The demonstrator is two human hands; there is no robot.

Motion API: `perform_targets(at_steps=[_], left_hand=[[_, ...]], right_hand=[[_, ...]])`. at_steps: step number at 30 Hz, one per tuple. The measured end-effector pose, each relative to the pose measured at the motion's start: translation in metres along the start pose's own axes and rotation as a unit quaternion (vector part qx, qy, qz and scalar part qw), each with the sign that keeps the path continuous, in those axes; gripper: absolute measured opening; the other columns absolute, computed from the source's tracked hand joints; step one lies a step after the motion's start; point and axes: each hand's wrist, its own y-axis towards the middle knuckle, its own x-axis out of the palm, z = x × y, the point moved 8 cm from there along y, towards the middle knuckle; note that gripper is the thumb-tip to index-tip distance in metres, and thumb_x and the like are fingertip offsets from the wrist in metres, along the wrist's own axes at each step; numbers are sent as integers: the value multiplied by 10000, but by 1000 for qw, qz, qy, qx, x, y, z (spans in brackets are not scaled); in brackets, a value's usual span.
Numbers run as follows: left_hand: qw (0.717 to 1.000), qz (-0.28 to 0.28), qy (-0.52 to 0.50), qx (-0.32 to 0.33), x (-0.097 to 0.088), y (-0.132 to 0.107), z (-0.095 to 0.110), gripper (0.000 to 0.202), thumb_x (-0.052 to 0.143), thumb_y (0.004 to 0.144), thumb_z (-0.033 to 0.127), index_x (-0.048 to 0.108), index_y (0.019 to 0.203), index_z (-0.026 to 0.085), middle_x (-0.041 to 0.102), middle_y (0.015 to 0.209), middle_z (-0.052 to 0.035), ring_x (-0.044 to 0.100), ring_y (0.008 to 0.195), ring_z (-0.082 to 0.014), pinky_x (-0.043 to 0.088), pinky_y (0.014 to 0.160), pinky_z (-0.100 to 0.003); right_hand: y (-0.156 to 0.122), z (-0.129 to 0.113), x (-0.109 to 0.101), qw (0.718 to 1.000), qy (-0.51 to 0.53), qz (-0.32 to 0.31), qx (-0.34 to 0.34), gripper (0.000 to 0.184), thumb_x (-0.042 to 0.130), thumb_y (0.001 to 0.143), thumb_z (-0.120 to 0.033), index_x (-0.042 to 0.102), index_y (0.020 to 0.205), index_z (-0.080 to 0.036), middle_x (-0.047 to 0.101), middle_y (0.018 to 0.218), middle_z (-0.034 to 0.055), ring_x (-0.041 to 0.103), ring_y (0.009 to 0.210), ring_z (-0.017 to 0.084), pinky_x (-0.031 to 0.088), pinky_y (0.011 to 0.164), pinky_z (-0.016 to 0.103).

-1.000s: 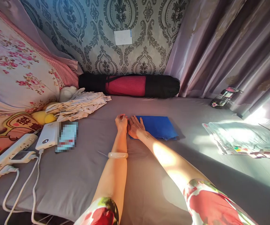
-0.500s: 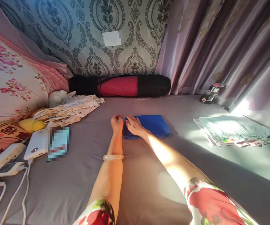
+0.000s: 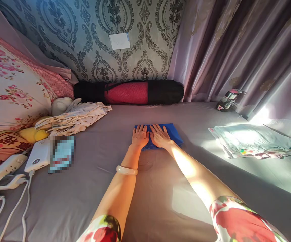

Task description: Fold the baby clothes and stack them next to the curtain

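Observation:
A folded blue cloth (image 3: 174,133) lies flat on the grey bed sheet (image 3: 155,195) in front of me. My left hand (image 3: 140,135) rests palm down on its left part, fingers stretched out and pointing away from me. Beside it, my right hand (image 3: 159,135) presses flat on the middle of the cloth with its fingers spread. The two hands nearly touch at the thumbs. Part of the cloth is hidden under them. A pale bangle (image 3: 126,170) circles my left forearm.
To the right is a stack of folded clothes (image 3: 253,139), with a bottle (image 3: 228,100) behind it. Rumpled light clothing (image 3: 77,117), a white power bank (image 3: 38,155) and a power strip (image 3: 4,171) with cables lie left. A black and red roll (image 3: 127,92) lies along the wall.
My left hand has moved right from beside the cloth onto it, its curled fingers now stretched flat. My right hand has slid right across the cloth.

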Motion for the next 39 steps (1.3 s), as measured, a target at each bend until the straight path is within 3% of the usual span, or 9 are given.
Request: perform_targets(at_steps=[10, 17, 22, 30, 32, 35, 39], left_hand=[[999, -8, 50, 12, -4, -3, 4, 519, 333, 1004, 307, 410, 1504, 189, 367, 1583, -133, 297, 1478, -307, 248, 1203, -506], [997, 25, 55, 48, -5, -2, 21, 528, 298, 1017, 425, 470, 1456, 187, 407, 1557, -145, 288, 1483, -284, 217, 1204, -532], [997, -24, 56, 56, 9, -4, 24, 612, 235, 1020, 496, 413, 1501, 164, 278, 1621, -142, 190, 1519, -288, 156, 1221, -540], [996, -57, 56, 39, 17, -1, 19, 633, 229, 1013, 521, 356, 1537, 188, 194, 1650, -110, 130, 1533, -273, 122, 1232, -517], [996, -59, 50, 36, 17, 1, 18, 624, 246, 1012, 517, 365, 1533, 194, 194, 1651, -108, 131, 1532, -276, 120, 1229, -523], [997, -66, 17, 38, 13, 4, 17, 592, 347, 997, 489, 403, 1510, 199, 239, 1639, -108, 170, 1524, -282, 155, 1224, -515], [996, -25, -81, 21, -8, 12, 0, 538, 471, 962, 372, 467, 1459, 166, 489, 1505, -127, 458, 1388, -254, 371, 1135, -363]], right_hand=[[1, 1, -2, 999, 11, -31, 0, 600, 212, 1003, -324, 302, 1560, -120, 234, 1639, 83, 154, 1521, 238, 126, 1221, 515], [-8, 38, -24, 997, -7, 18, 69, 564, 254, 1012, -303, 351, 1535, -116, 222, 1640, 115, 131, 1524, 249, 86, 1225, 514], [-16, 62, -16, 992, -4, -10, 123, 601, 209, 1033, -377, 299, 1556, -96, 187, 1647, 130, 139, 1521, 265, 129, 1218, 509], [-16, 64, -8, 991, 27, -8, 130, 591, 268, 1027, -368, 294, 1559, -113, 177, 1652, 123, 149, 1519, 260, 133, 1221, 481], [-15, 67, -13, 990, 62, -2, 125, 571, 325, 1017, -348, 333, 1545, -129, 216, 1644, 118, 173, 1514, 258, 140, 1223, 472], [-14, 81, -26, 976, 172, 5, 137, 542, 440, 986, -297, 410, 1506, -147, 352, 1593, 114, 314, 1466, 224, 234, 1203, 358], [-20, 122, -46, 936, 284, 36, 207, 457, 485, 974, -285, 533, 1407, -149, 605, 1387, 107, 567, 1264, 194, 438, 1031, 248]])
